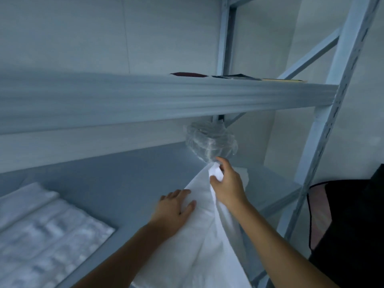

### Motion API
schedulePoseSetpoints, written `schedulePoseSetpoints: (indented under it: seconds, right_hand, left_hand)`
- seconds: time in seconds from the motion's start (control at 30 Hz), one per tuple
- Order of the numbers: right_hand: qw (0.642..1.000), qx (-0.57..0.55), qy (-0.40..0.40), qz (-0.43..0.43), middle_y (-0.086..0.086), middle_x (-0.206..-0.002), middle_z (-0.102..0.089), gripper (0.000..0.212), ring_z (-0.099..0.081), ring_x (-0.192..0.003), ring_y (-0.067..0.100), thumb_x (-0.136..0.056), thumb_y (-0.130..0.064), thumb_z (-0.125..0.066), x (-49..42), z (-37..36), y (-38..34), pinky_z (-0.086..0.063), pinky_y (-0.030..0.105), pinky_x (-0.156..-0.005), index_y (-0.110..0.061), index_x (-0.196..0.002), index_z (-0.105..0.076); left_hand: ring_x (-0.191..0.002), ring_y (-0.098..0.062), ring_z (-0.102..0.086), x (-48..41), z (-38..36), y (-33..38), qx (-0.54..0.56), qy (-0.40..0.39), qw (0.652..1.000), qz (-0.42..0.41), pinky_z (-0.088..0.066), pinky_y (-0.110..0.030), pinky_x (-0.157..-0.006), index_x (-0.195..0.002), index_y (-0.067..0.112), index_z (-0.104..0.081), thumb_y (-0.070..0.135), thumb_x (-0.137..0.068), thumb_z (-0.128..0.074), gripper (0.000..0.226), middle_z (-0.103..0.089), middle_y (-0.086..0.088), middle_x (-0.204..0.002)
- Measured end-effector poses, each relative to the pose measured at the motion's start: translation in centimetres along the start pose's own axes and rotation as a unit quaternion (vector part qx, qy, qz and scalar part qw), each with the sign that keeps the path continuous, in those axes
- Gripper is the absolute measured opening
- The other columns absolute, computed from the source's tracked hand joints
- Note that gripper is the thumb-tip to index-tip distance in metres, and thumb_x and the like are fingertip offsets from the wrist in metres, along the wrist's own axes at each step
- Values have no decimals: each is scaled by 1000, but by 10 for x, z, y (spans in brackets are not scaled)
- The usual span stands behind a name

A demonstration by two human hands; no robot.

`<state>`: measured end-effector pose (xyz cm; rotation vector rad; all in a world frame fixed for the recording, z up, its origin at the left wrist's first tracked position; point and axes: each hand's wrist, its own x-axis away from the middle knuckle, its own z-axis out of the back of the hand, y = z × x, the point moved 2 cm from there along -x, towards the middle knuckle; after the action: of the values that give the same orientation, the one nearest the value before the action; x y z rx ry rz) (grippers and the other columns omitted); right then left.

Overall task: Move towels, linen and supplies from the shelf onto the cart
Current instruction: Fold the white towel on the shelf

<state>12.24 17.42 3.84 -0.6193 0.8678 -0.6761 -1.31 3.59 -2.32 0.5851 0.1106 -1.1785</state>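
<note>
Head view: the right hand [225,183] pinches a bunched fold of the white sheet [199,235], fingers closed on it, probably to draw it off the shelf [116,179]. The left hand [174,206] lies flat on the sheet, fingers spread, apparently steadying it. The sheet trails over the shelf's near edge. A clear plastic bag [209,142] sits just beyond. The cart cannot be identified.

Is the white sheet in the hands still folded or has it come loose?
Loose. The white sheet hangs in long drapes off the shelf edge, bunched in the right hand, left hand flat on it.
</note>
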Motion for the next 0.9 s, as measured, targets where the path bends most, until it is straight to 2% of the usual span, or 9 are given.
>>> schedulePoseSetpoints:
  seconds: [0.07,0.17,0.27,0.37,0.47,0.57,0.67,0.8,0.9]
  right_hand:
    - [998,-25,-44,-28,-1,-117,-67,60,-63,-105,18,-86,-19,-68,-7,-21,-6,-42,23,-88,-28,-141,-44]
    - [986,-67,-142,-59,-12,-114,-69,61,-63,-109,4,-85,-32,-68,-2,-46,1,-46,35,-103,-31,-139,-42]
    - [988,-12,-152,-13,-10,-115,-69,46,-63,-110,5,-91,-19,-61,8,-41,8,-47,36,-102,-27,-134,-49]
    - [985,116,-126,20,-12,-108,-68,47,-64,-101,10,-89,-31,-63,15,-17,6,-49,31,-91,-29,-133,-48]
    - [959,216,-183,4,-11,-111,-66,49,-62,-107,16,-84,-36,-63,22,-6,10,-47,31,-87,-31,-131,-50]
    - [969,131,-206,-20,-15,-102,-65,45,-62,-106,14,-83,-26,-65,20,-8,17,-43,25,-86,-33,-127,-58]
    - [985,18,-170,-34,-21,-87,-63,39,-65,-97,14,-81,-21,-67,14,-3,19,-49,29,-87,-33,-117,-64]
    - [984,-66,-166,-27,-15,-89,-67,34,-65,-88,11,-84,-21,-64,20,8,28,-54,36,-83,-30,-117,-62]
    - [974,-127,-188,-10,-13,-96,-68,40,-63,-90,3,-86,-14,-62,35,21,34,-51,25,-75,-30,-122,-59]
  left_hand:
    - [-117,-22,-57,0,0,2,-17,14,999,-34,-38,-35,-97,-131,25,-56,64,-87,-19,70,-63,3,-127]
    - [-105,-21,-60,0,7,1,40,62,997,-29,-41,-33,-88,-123,24,-61,56,-91,-25,58,-69,5,-109]
    - [-93,-17,-60,4,11,-2,101,91,991,-8,-39,-26,-79,-119,25,-60,58,-91,-28,54,-68,10,-91]
    - [-89,-14,-58,5,12,3,95,90,991,-11,-39,-25,-74,-120,26,-60,52,-95,-40,41,-64,13,-83]
    - [-77,-15,-59,8,13,8,76,88,993,-10,-40,-26,-66,-113,28,-62,38,-97,-51,22,-61,11,-73]
    - [-70,-15,-59,20,19,13,52,67,996,-1,-46,-29,-63,-102,29,-62,38,-93,-51,16,-64,8,-73]
    - [-68,-11,-58,41,27,29,21,80,997,4,-47,-27,-63,-98,31,-63,37,-92,-57,10,-66,10,-73]
    - [-71,-8,-56,72,17,66,-35,99,994,-3,-45,-26,-61,-97,31,-63,44,-88,-58,17,-63,11,-75]
    - [-70,-12,-55,92,-8,93,-92,151,984,-8,-41,-24,-56,-83,26,-64,52,-82,-59,26,-58,11,-75]
